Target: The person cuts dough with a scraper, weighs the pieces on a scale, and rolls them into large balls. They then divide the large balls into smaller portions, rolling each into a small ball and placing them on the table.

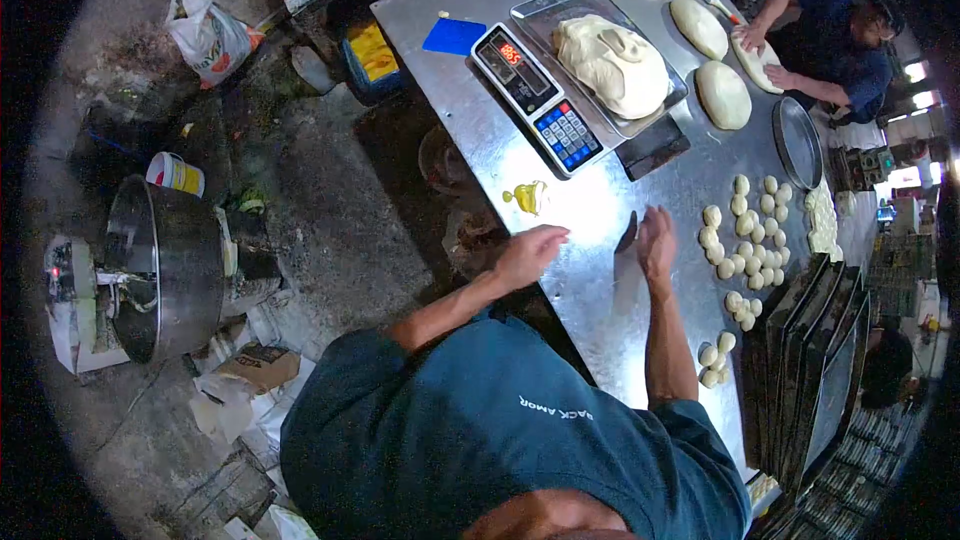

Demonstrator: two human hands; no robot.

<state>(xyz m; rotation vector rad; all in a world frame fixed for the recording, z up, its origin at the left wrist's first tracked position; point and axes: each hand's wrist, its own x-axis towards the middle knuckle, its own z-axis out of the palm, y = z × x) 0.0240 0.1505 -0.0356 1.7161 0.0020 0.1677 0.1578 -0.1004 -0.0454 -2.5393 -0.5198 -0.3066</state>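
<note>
Above the near edge of the metal table (600, 285) is my left hand (535, 254), palm down and slightly blurred, its fingers loosely extended and holding nothing. A yellow oily smear (530, 198) lies on the table just beyond it. My right hand (656, 242) is open over the table, with its fingers pointing away from me and a dark shadow beside it. Farther up, a digital scale (520, 75) shows red digits. Its metal tray (672, 90) holds a large mass of dough (610, 65). Small dough balls (745, 225) sit in clusters to the right of my right hand.
Large dough pieces (723, 95) lie past the scale, where a co-worker's hands (755, 38) press one. A round pan (797, 143), stacked dark trays (800, 360) and a blue scraper (455, 37) are around the table. A big metal bowl (185, 270) stands at left.
</note>
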